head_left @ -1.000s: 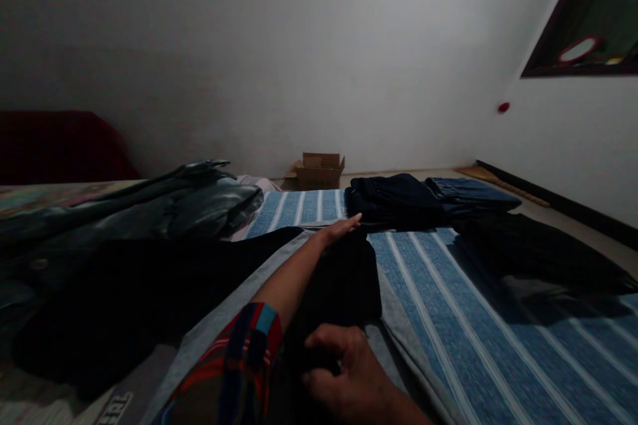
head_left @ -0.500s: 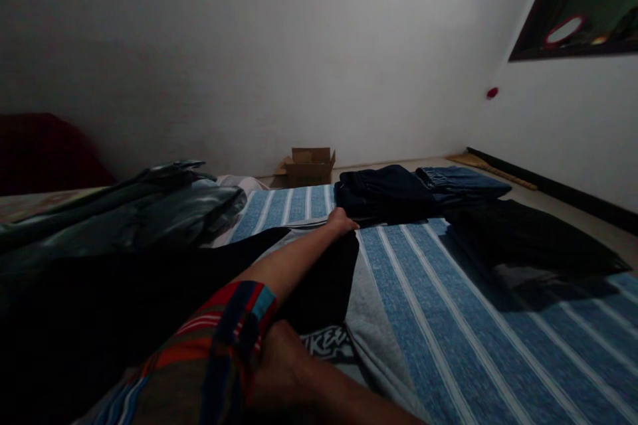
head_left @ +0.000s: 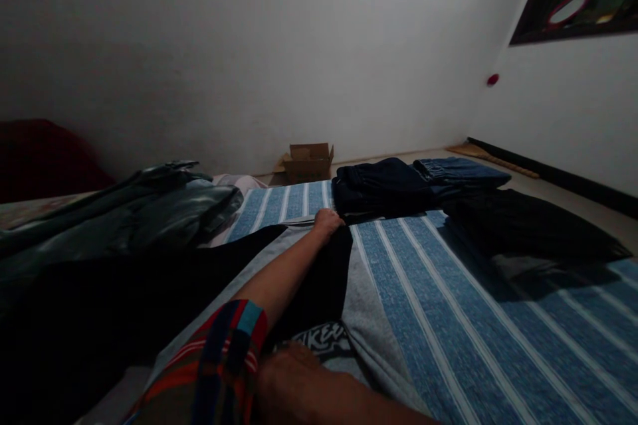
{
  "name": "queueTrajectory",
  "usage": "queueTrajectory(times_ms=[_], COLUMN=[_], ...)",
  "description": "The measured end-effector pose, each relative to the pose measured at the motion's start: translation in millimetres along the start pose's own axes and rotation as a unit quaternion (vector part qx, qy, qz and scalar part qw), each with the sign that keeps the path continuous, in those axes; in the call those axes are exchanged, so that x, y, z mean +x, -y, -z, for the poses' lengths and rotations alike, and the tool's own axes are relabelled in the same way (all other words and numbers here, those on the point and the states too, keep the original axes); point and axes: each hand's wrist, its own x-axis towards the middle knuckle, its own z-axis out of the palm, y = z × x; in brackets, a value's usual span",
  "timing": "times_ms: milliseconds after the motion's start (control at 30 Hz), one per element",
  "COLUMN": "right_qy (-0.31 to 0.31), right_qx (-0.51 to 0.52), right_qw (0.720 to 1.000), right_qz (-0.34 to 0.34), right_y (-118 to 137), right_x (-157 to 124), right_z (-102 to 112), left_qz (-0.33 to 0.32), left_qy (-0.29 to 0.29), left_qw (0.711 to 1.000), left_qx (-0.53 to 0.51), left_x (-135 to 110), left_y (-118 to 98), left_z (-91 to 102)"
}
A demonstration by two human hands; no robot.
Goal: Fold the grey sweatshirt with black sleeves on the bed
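Note:
A grey and black sweatshirt (head_left: 369, 299) with white lettering is spread over the striped blue cloth. At its far end my left hand (head_left: 329, 219) is closed on the dark fabric near the edge, the arm stretched forward in a plaid sleeve (head_left: 214, 358). Close to me, my right hand (head_left: 289, 372) is curled at the sweatshirt beside the lettering, below the left forearm. The plaid sleeve and shadow partly cover its fingers. Black cloth (head_left: 124, 305) extends leftward from the sweatshirt.
Dark folded clothes (head_left: 381, 186), folded jeans (head_left: 461, 172) and a black folded pile (head_left: 533, 226) lie at the far right of the striped cloth (head_left: 438, 305). A dark shiny heap (head_left: 169, 212) is at left. An open cardboard box (head_left: 308, 163) stands by the wall.
My left hand has shifted slightly left, and the sweatshirt's far edge with it. My right hand has come a little lower and nearer to me. The camera view has tilted slightly.

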Motion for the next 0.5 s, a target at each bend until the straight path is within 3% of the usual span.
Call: queueTrajectory(times_ms=[100,233,500], right_qy=[-0.026,-0.072,-0.079], right_qx=[0.013,0.045,0.039], right_qw=[0.999,0.996,0.995], right_qz=[0.017,0.006,-0.052], right_y=[-1.3,-6.6,-13.6], right_x=[-27.3,-52.4,-54.8], right_z=[9.5,19.5,24.2], left_qz=[0.049,0.060,0.030], left_qy=[0.000,-0.036,-0.045], left_qw=[0.997,0.989,0.967], left_qx=[-0.052,-0.128,-0.247], left_x=[-4.1,-6.8,-3.5], left_y=[2.9,7.0,13.8], left_z=[0.7,3.5,1.3])
